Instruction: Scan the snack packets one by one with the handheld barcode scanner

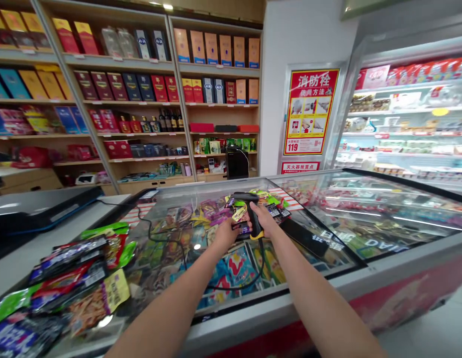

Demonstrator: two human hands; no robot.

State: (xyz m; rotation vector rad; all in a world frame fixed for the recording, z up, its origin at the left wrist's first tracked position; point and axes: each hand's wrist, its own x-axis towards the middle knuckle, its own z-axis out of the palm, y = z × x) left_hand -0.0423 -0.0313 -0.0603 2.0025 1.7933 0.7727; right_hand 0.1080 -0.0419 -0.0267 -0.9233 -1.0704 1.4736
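My right hand point(263, 220) is wrapped round the handle of a black and yellow barcode scanner point(256, 226). Its head points left, above some snack packets. Close beside it, my left hand point(226, 234) has its fingers closed on the edge of a small dark snack packet point(244, 228), partly hidden by the fingers. Under the scanner lies a pile of bright green and dark snack packets point(277, 209) on the glass lid of a chest freezer point(290, 301). From the scanner a black cable point(231, 288) loops across the glass to the left.
Several snack packets point(72, 273) are heaped on the left end of the glass. A black phone-like slab point(303, 237) lies to the right of my right hand. A counter with a dark machine point(40, 211) stands at left. Shelves point(141, 107) of boxes and bottles line the back.
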